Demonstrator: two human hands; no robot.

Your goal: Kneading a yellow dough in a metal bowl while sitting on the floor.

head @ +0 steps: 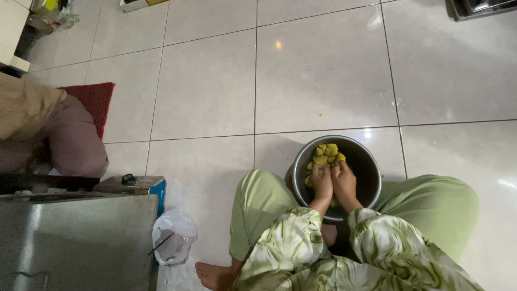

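Note:
A round metal pot (366,161) stands on the tiled floor between my knees, with a lump of yellow dough (326,153) inside. Both my hands are down in the pot, side by side. My left hand (322,180) presses into the near side of the yellow dough, fingers curled on it. Beside it, my right hand (344,180) grips the same lump. My sleeves are green with a pale leaf pattern, and my trousers are light green.
A grey metal box (75,242) sits at lower left, with a white plastic bag (173,234) next to it. Another person in brown clothes (48,129) sits at the left by a red mat (97,99). My bare foot (215,275) rests near the bag.

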